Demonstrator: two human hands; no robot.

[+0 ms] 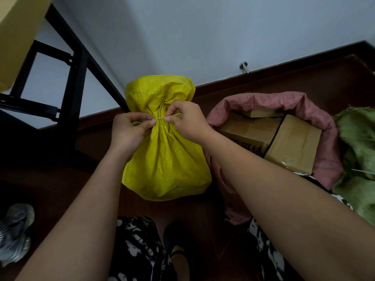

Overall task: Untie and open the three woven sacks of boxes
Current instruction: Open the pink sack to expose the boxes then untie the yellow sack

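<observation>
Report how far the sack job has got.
Done: the pink sack is open, with boxes showing. In hand: the left hand and right hand pinch the tie around the yellow sack, still bunched shut. The green sack is cut off by the frame; its state is unclear.

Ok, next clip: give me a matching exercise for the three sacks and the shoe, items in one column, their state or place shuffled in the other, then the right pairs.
Column 1
1. yellow sack
2. pink sack
3. green sack
4. shoe

Column 2
A. mouth rolled open, cardboard boxes showing inside
B. on the floor at the far left edge
C. neck bunched and tied with string, left hand and right hand pinching at it
D. at the far right edge, contents not visible

Pairs: 1-C, 2-A, 3-D, 4-B
</observation>
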